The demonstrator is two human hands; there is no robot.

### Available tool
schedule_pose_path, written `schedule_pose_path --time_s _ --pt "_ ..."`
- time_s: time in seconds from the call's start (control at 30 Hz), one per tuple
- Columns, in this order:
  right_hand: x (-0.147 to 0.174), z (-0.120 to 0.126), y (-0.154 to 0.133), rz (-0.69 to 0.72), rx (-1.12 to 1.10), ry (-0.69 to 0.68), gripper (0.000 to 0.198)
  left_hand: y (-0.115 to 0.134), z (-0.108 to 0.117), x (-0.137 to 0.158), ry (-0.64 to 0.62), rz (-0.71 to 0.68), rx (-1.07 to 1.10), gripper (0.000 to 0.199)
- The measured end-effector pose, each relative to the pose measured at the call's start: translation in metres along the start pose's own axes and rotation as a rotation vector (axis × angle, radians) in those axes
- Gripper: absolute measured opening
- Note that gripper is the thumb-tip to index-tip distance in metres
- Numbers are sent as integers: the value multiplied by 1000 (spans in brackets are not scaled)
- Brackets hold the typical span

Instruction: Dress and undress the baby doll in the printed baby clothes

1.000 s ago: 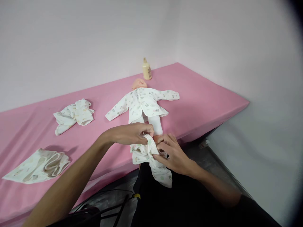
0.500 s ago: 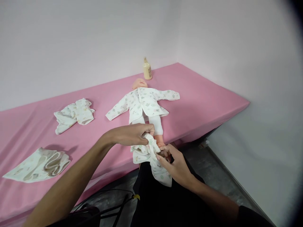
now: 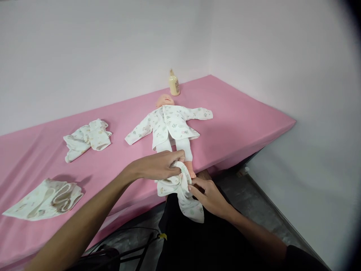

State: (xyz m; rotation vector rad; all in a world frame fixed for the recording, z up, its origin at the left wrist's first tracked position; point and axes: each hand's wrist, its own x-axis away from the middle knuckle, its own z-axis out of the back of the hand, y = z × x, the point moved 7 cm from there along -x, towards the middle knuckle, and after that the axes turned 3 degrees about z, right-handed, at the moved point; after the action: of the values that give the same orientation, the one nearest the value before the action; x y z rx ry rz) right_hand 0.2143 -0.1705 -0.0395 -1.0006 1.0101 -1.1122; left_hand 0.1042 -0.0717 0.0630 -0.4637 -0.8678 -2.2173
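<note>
On the pink-covered table lies a baby doll (image 3: 165, 100) on its back, its feet toward me. It wears a white printed jacket (image 3: 176, 122); white cloth covers its upper legs. At the doll's feet, my left hand (image 3: 162, 164) is closed on the gathered upper edge of white printed baby pants (image 3: 189, 205). My right hand (image 3: 208, 194) pinches the same edge from the other side, beside the doll's bare foot (image 3: 191, 170). The lower part of the pants hangs over the table edge against my dark clothing. The doll's other foot is hidden behind my left hand and the cloth.
A cream pump bottle (image 3: 174, 84) stands behind the doll's head. Two crumpled printed baby garments, one farther back (image 3: 88, 138) and one nearer (image 3: 46, 199), lie at the left on the pink sheet (image 3: 237, 120). White walls border the table.
My right hand has shifted slightly down, and its fingers have moved off the doll's foot to the cloth edge. The waistband is spread into a rounder curve, and the foot shows more.
</note>
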Motion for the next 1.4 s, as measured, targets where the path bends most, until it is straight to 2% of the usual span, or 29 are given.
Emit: schedule_pose_path --time_s 0.13,0.23,0.43,0.6,0.73,0.83,0.93,1.03,1.17,1.27,1.4 --pt "-3 -3 11 -18 -110 -94 31 -1 -2 0 -12 2 9 17" --pt "-4 6 23 -33 -170 -137 33 -4 -2 -2 7 14 -20 18" --pt "-14 54 25 -24 -176 -93 39 -17 -5 -1 -4 30 -69 16" --pt "-31 83 -5 140 -25 27 35 -15 3 11 -17 36 -132 15" --pt "-42 80 -22 226 -92 53 32 -8 13 17 -36 18 -159 21" --pt "-50 76 -20 189 -198 66 35 -8 17 19 -24 0 -179 21" --pt "-58 76 -17 184 -202 64 37 -9 16 19 -17 -34 -212 15" --pt "-66 78 -21 223 -103 14 35 -12 12 18 -20 -26 -235 15" --pt "-74 76 -34 301 -15 -117 34 -9 10 19 -41 12 -226 19" --pt "-78 74 -44 348 -7 -131 31 -1 13 20 -44 32 -154 27" --pt "-82 72 -53 391 -23 -93 29 14 20 14 26 -27 96 43"
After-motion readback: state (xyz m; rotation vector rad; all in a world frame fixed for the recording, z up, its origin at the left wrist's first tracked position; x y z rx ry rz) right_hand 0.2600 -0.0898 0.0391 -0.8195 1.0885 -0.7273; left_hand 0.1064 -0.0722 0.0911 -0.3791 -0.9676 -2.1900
